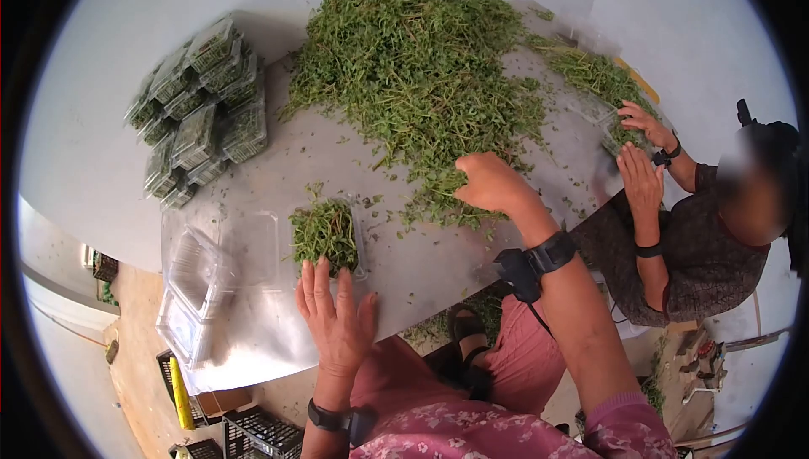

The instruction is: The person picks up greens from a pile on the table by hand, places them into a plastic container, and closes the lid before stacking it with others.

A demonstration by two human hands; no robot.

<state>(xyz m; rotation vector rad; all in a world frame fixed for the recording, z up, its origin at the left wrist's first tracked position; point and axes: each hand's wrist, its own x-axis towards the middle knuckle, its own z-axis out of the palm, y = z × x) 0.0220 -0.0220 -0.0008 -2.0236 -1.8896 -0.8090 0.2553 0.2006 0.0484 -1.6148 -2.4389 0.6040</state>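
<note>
Shows the left hand (337,316) at lower centre of the frame, laid flat on the counter (438,265), grip released, fingers (323,278) straight and spread, tips touching the near edge of a clear tray (363,248). Finds the tray just left of centre, packed with cut herbs (324,231), its lid (253,244) open flat to the left.

Puts the right hand (490,181) right of centre, reaching in from the lower right to the near fringe of a big green pile (421,63), fingers curled down among the stems. Clenched on a bunch or not: cannot tell, with the tips buried in green.

Spreads the pile over the upper centre of the counter, trailing off to the upper right, well apart from the tray.

Stacks filled boxes (198,113) at upper left, lids shut, far from both hands. Nests empty boxes (198,278) at the left edge of the counter, just beside the open lid.

Straps a black band (539,258) on the right wrist and a watch (324,415) on the left.

Catches a co-worker (699,248) at the right edge, one hand (642,181) below the other (645,122), both at the pile's right tail.

Tucks black crates (261,435) into the lower left, under the counter.
</note>
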